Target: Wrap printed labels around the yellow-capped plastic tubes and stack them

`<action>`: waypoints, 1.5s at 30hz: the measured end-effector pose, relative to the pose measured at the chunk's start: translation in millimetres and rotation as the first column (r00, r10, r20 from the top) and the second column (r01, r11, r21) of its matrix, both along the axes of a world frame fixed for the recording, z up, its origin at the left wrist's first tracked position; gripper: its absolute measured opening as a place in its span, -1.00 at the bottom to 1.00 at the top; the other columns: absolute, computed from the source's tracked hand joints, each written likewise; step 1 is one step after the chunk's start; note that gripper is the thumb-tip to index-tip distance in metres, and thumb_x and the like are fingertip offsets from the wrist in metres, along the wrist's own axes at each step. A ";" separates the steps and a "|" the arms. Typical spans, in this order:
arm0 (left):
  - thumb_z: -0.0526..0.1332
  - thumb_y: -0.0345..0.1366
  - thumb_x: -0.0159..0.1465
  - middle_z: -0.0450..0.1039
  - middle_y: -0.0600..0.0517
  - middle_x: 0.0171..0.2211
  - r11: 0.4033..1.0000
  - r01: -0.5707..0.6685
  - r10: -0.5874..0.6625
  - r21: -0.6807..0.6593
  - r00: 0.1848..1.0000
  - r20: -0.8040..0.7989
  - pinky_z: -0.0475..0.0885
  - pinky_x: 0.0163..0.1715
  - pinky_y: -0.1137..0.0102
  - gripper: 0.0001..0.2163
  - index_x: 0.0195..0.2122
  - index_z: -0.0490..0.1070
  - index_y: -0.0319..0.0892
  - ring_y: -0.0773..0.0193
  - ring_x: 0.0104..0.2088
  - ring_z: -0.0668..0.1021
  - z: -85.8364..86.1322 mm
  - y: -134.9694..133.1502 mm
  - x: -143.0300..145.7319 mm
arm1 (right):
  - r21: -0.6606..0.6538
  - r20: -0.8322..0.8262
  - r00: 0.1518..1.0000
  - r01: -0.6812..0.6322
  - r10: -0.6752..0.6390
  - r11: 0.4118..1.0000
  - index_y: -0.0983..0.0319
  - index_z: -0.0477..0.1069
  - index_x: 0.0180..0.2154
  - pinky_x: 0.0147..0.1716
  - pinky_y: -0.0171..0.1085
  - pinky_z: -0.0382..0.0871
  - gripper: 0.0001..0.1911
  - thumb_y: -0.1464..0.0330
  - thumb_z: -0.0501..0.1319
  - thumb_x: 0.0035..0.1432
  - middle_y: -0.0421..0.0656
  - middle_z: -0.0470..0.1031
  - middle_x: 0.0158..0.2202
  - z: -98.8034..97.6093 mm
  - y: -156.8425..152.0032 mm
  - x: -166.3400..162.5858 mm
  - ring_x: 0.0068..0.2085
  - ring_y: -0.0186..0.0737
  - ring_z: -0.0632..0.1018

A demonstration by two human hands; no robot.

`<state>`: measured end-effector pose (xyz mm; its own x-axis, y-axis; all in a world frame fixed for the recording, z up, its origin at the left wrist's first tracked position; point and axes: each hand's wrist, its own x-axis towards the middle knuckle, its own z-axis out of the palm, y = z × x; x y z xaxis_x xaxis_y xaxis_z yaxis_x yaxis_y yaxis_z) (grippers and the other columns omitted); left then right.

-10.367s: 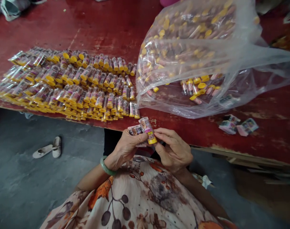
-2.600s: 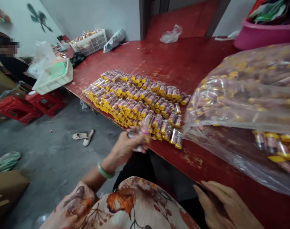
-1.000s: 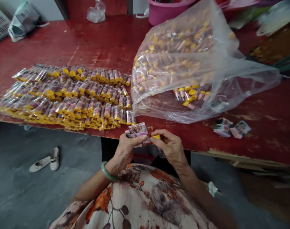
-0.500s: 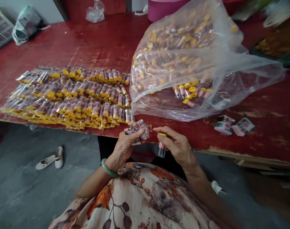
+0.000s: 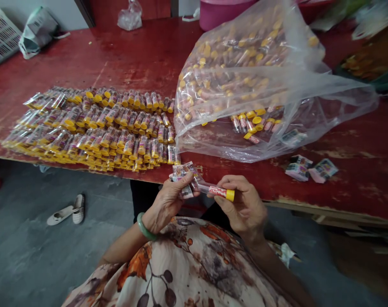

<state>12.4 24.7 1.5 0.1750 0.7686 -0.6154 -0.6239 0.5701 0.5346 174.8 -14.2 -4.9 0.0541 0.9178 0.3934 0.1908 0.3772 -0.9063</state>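
Just below the frame's centre, your left hand (image 5: 170, 196) pinches printed wrappers (image 5: 186, 192) and your right hand (image 5: 245, 209) grips a yellow-capped tube (image 5: 218, 191). You seem to be sleeving it; the next push calls for alignment.

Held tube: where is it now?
In the head view, right of centre below the big bag, the tube is in the right hand, its clear end at the left hand.

Between the left hand (image 5: 171, 194) and the right hand (image 5: 243, 207): one slim clear plastic tube with a yellow cap (image 5: 218, 191). Ahead and right of the right hand: two small printed paper blocks (image 5: 298, 167), a third showing through one large clear plastic bag (image 5: 337, 91). Left of the left hand: two white shoes (image 5: 78, 209). Ahead of it: clear yellow-capped plastic tubes (image 5: 128, 147), piled, too many to count.
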 end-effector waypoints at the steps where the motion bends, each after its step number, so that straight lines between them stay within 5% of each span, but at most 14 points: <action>1: 0.49 -0.30 -0.08 0.48 0.08 -0.51 1.000 0.004 -0.004 -0.010 1.000 0.014 0.51 -0.54 0.48 -0.74 -0.44 0.47 -0.27 0.40 -0.57 0.51 0.7 -1.0 -0.5 | 0.064 0.061 0.997 0.040 -0.044 0.997 0.20 0.32 -0.17 -0.30 -0.20 0.48 -0.78 0.44 0.25 0.10 -0.11 0.40 -0.21 -2.0 -0.6 -1.6 -0.24 -0.20 0.52; 5: 0.50 -0.28 -0.09 0.49 0.07 -0.51 1.000 0.012 -0.012 -0.008 1.000 0.011 0.53 -0.52 0.48 -0.73 -0.43 0.48 -0.26 0.38 -0.55 0.52 0.7 -5.4 -2.4 | 0.292 0.232 0.959 0.090 -0.161 0.952 0.17 0.31 -0.11 -0.30 -0.22 0.49 -0.62 0.51 0.31 0.02 -0.13 0.43 -0.22 -8.6 -5.0 -9.0 -0.25 -0.22 0.52; 15: 0.52 -0.23 -0.17 0.47 0.08 -0.56 0.986 -0.072 0.095 0.150 0.984 -0.153 0.48 -0.51 0.43 -0.68 -0.49 0.48 -0.28 0.38 -0.59 0.47 -4.8 -10.4 -1.0 | 0.549 0.324 0.860 0.168 -0.393 0.819 0.23 0.33 -0.09 -0.38 -0.31 0.53 -0.52 0.50 0.42 -0.06 -0.12 0.50 -0.22 -22.2 -9.6 -26.0 -0.30 -0.25 0.58; 22: 0.52 -0.28 -0.17 0.47 0.08 -0.57 0.989 0.004 0.017 0.151 0.990 -0.139 0.37 -0.52 0.50 -0.71 -0.50 0.49 -0.29 0.43 -0.59 0.45 -10.5 -10.3 -4.4 | 0.492 0.250 0.921 0.146 -0.300 0.858 0.26 0.35 -0.04 -0.33 -0.26 0.54 -0.53 0.50 0.39 -0.01 -0.03 0.47 -0.16 -25.5 0.1 -32.9 -0.21 -0.18 0.56; 27: 0.54 -0.24 -0.21 0.52 0.05 -0.49 0.995 -0.014 0.018 0.095 0.999 -0.035 0.44 -0.42 0.45 -0.64 -0.42 0.52 -0.27 0.37 -0.52 0.52 -5.5 -6.0 -9.1 | 0.226 0.321 0.942 -0.174 0.095 0.959 0.26 0.36 0.03 -0.18 -0.17 0.52 -0.63 0.51 0.22 0.16 0.03 0.44 -0.06 -15.2 4.3 -15.1 -0.09 -0.15 0.53; 35: 0.53 -0.32 -0.18 0.54 0.05 -0.48 0.979 0.113 -0.119 0.172 0.993 0.022 0.46 -0.38 0.44 -0.70 -0.43 0.54 -0.26 0.36 -0.49 0.53 2.5 -13.6 -5.2 | 0.347 0.142 0.978 0.096 -0.153 0.933 0.23 0.49 -0.14 -0.33 -0.25 0.51 -0.65 0.62 0.23 0.01 -0.08 0.53 -0.23 -3.7 0.4 -23.5 -0.25 -0.21 0.57; 45: 0.51 -0.25 -0.12 0.54 0.03 -0.47 0.954 0.173 -0.170 0.244 0.985 -0.030 0.46 -0.41 0.42 -0.70 -0.38 0.53 -0.24 0.33 -0.50 0.53 0.4 -22.4 -5.8 | 0.367 0.188 0.959 0.133 -0.213 0.921 0.25 0.43 -0.36 -0.50 -0.36 0.43 -0.82 0.62 0.24 0.00 -0.16 0.51 -0.38 11.0 -4.6 -28.5 -0.43 -0.33 0.53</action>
